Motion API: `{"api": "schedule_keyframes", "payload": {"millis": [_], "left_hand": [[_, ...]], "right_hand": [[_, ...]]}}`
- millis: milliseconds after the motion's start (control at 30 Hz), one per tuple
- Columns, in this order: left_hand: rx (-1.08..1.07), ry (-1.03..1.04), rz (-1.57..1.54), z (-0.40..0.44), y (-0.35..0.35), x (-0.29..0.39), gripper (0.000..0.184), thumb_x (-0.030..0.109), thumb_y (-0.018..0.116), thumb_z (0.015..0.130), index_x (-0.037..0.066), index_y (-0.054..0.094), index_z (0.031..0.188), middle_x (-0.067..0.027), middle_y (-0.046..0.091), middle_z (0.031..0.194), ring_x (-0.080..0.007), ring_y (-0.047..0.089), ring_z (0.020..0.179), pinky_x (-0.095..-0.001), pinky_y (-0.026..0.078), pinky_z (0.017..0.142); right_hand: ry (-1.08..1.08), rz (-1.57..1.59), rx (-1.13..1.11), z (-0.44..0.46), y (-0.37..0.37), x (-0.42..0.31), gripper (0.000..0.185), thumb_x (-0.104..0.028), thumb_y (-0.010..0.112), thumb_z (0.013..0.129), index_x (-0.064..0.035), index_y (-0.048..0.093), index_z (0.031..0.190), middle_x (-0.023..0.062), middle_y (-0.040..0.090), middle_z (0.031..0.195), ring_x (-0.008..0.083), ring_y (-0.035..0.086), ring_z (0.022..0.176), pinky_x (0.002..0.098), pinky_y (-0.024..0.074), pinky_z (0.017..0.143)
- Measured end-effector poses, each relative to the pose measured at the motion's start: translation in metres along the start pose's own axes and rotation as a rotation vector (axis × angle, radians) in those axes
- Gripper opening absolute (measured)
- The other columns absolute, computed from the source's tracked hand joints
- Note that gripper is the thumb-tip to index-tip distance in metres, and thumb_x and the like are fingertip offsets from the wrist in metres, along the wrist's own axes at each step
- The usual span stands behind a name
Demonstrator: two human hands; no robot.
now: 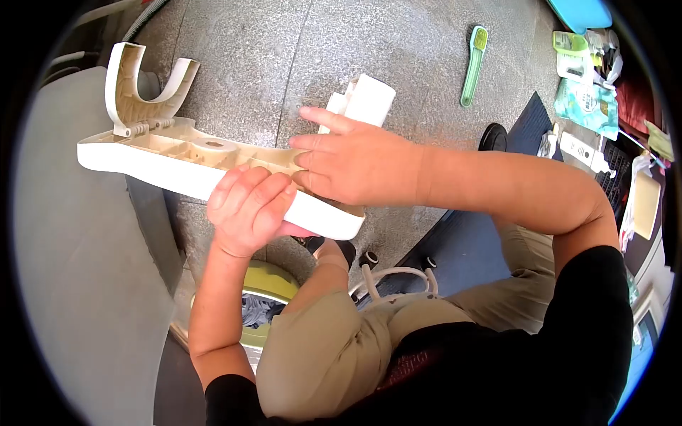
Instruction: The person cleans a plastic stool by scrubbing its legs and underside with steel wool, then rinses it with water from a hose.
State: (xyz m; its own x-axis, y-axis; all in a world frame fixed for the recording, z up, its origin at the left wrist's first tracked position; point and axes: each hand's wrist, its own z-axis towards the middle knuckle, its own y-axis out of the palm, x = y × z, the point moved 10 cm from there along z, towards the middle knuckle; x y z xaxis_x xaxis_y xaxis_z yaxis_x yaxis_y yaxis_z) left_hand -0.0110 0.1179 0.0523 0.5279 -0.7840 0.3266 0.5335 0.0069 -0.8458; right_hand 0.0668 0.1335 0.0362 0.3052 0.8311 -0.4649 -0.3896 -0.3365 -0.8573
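A long white plastic part [170,176] with a ribbed, cream-coloured inside is held up at the left and centre, and a curved U-shaped piece [122,89] is hinged to its far left end. My left hand [252,209] wraps round its near edge, gripping it. My right hand [355,160] lies over the right part of its ribbed side, fingers spread and pointing left; some fingertips are hidden inside the hollow. Beyond my right hand, a white block-shaped piece [371,99] rests on the stone-like surface.
A green brush [474,67] lies farther back to the right. Packets [586,103] and a black basket [616,167] stand along the right side. A grey panel [78,284] fills the left. Below are a green bin [273,279] with dark cloth, and a pale stool frame [398,272].
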Motion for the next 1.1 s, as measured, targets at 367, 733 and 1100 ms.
{"api": "schedule_keyframes", "payload": {"millis": [367, 733, 1100], "left_hand": [[0.091, 0.008, -0.036, 0.014, -0.008, -0.004, 0.051, 0.06, 0.063, 0.076, 0.011, 0.06, 0.091, -0.0014, 0.065, 0.089, -0.0215, 0.064, 0.077, -0.0368, 0.053, 0.073], [0.093, -0.003, -0.033, 0.017, -0.008, -0.002, 0.05, 0.058, 0.062, 0.077, 0.011, 0.06, 0.092, -0.0017, 0.065, 0.087, -0.0199, 0.063, 0.079, -0.0351, 0.051, 0.075], [0.065, -0.032, -0.042, 0.016, -0.006, -0.006, 0.046, 0.055, 0.064, 0.074, 0.011, 0.063, 0.089, -0.001, 0.065, 0.088, -0.0192, 0.064, 0.081, -0.0349, 0.052, 0.08]], "right_hand": [[1.295, 0.574, 0.573, -0.127, -0.008, 0.142, 0.03, -0.007, 0.058, 0.093, -0.0085, 0.06, 0.124, 0.0136, 0.062, 0.125, 0.0225, 0.059, 0.116, 0.0303, 0.0437, 0.101], [1.175, 0.428, 0.748, -0.105, -0.025, 0.13, 0.035, -0.016, 0.065, 0.092, -0.0009, 0.056, 0.123, 0.0154, 0.067, 0.107, 0.0228, 0.064, 0.098, 0.0342, 0.0504, 0.087], [0.903, 0.132, 0.582, -0.07, -0.038, 0.086, 0.032, -0.018, 0.071, 0.086, -0.0087, 0.063, 0.116, 0.0203, 0.061, 0.122, 0.0305, 0.061, 0.11, 0.038, 0.0469, 0.095]]}}
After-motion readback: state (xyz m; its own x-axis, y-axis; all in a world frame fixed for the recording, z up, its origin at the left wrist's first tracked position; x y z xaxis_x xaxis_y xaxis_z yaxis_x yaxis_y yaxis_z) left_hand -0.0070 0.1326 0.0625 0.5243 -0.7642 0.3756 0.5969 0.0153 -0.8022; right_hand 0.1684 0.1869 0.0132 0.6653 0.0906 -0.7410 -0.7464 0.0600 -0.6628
